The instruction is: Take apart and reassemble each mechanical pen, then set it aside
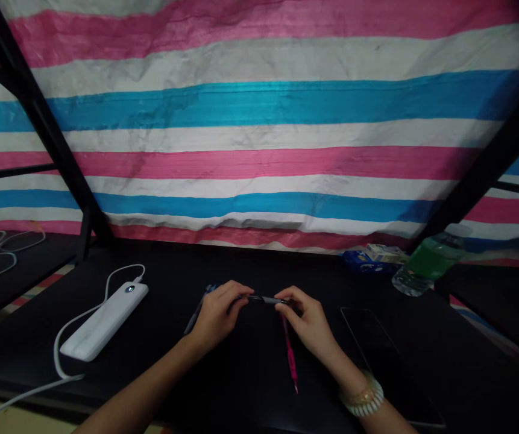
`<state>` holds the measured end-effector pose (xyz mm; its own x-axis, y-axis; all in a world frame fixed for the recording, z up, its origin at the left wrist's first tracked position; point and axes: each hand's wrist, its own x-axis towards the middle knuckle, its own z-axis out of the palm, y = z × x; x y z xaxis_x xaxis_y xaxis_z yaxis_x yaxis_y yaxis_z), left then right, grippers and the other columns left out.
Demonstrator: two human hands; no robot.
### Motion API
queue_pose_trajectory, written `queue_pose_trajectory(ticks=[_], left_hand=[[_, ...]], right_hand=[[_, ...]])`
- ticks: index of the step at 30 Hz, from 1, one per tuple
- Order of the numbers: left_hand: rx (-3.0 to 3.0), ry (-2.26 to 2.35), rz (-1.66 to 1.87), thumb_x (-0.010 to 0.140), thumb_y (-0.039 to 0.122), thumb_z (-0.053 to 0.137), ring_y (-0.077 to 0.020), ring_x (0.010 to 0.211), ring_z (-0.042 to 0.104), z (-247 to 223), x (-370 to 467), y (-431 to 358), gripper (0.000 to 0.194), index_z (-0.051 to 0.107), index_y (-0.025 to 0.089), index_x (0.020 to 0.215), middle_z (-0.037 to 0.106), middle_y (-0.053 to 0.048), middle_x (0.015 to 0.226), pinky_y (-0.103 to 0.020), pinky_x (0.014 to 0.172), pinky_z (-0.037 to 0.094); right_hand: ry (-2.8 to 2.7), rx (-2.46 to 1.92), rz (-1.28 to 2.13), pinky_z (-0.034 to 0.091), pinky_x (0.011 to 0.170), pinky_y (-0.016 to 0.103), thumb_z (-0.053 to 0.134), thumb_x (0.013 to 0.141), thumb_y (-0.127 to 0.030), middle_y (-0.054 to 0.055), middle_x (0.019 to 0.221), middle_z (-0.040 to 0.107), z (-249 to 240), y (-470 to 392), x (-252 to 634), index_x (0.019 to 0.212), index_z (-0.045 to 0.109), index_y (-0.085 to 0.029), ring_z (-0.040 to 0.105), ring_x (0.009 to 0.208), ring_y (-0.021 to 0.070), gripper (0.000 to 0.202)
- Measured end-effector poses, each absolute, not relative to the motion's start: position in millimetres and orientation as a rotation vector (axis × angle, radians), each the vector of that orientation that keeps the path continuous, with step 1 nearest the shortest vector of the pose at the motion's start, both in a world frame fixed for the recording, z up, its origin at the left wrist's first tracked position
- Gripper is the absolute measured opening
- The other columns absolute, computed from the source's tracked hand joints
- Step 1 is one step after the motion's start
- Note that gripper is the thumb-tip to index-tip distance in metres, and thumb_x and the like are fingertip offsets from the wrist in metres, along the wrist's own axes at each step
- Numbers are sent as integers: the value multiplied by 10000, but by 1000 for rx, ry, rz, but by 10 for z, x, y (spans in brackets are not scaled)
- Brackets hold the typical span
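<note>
A dark pen [263, 299] is held level above the black tabletop, one end in each hand. My left hand [220, 313] pinches its left end between thumb and fingers. At the right end, my right hand [307, 316] grips it the same way; a beaded bracelet circles that wrist. Below my right hand lies a pink pen [291, 358], its upper part hidden by the fingers. Another dark pen with some blue on it [195, 316] rests on the table just left of my left hand, partly covered by it.
To the left lies a white power bank [105, 322] with a white cable [62, 334]. A dark smartphone [383, 355] is at the right. Behind it stand a green-labelled bottle [431, 262] and a blue packet [368, 263]. Black metal posts [55, 138] flank a striped sheet [259, 138].
</note>
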<state>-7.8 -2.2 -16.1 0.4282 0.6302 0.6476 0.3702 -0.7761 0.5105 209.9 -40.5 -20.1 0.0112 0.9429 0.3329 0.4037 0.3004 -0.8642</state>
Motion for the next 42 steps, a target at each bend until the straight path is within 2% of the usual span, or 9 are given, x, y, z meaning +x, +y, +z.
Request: queue_pose_trajectory(ticks=[4, 9, 14, 20, 23, 25, 30, 35, 42], left_hand=[[2394, 826, 1269, 913, 148, 525, -169, 866, 643, -174, -76, -25, 178, 636, 212, 1035, 681, -50, 934, -294, 777, 524], [2377, 878, 1288, 904, 119, 520, -170, 865, 639, -161, -69, -33, 187, 626, 212, 1028, 677, -47, 931, -303, 789, 518], [2365, 881, 1312, 918, 131, 496, -175, 873, 636, -160, -60, -27, 183, 633, 214, 1006, 674, -51, 931, -306, 785, 516], [2349, 874, 1336, 911, 111, 498, -172, 865, 633, -158, -52, -43, 182, 640, 207, 974, 672, -51, 917, -300, 783, 514], [2342, 849, 1336, 925, 136, 485, -177, 868, 632, -167, -50, -44, 181, 642, 209, 978, 670, -58, 916, -309, 778, 517], [2347, 810, 1332, 936, 152, 469, -179, 867, 630, -171, -48, -44, 189, 644, 206, 982, 669, -63, 914, -312, 770, 519], [2336, 811, 1332, 935, 137, 465, -175, 864, 625, -162, -52, -50, 197, 643, 201, 989, 663, -65, 917, -304, 769, 508], [2353, 836, 1315, 931, 117, 472, -166, 862, 622, -157, -65, -53, 201, 640, 209, 993, 666, -48, 921, -298, 775, 485], [2425, 873, 1282, 944, 117, 441, -187, 912, 607, -164, -59, -69, 237, 627, 214, 1056, 672, -61, 981, -334, 808, 461]], right_hand=[[-1629, -1302, 680, 380, 526, 250, 502, 928, -362, -20, 519, 565, -191, -428, 2102, 733, 668, -200, 547, 511, 150, 303], [-1585, -1212, 776, 448, 585, 253, 618, 831, -266, 0, 795, 673, -157, -424, 2085, 1216, 538, -253, 631, 713, 182, 394], [-1571, -1243, 754, 450, 607, 260, 552, 884, -272, 11, 733, 682, -134, -429, 2097, 856, 569, -229, 647, 690, 180, 54], [-1630, -1250, 714, 414, 530, 236, 613, 857, -289, 17, 859, 708, -127, -445, 2102, 1085, 572, -250, 642, 678, 177, 235], [-1654, -1245, 666, 410, 542, 237, 572, 884, -281, 4, 759, 677, -117, -458, 2091, 877, 602, -233, 627, 657, 172, 57], [-1704, -1255, 620, 398, 551, 247, 487, 937, -311, -1, 647, 627, -106, -467, 2090, 714, 601, -218, 595, 598, 162, 267], [-1735, -1287, 573, 386, 548, 249, 593, 878, -291, -13, 720, 617, -117, -460, 2100, 952, 598, -239, 571, 590, 159, 91], [-1876, -1325, 426, 378, 599, 271, 481, 950, -299, -3, 676, 568, -119, -477, 2102, 740, 556, -231, 558, 631, 172, 233], [-1950, -1313, 306, 384, 657, 292, 487, 956, -297, 16, 780, 612, -94, -495, 2122, 903, 557, -244, 587, 714, 193, 103]])
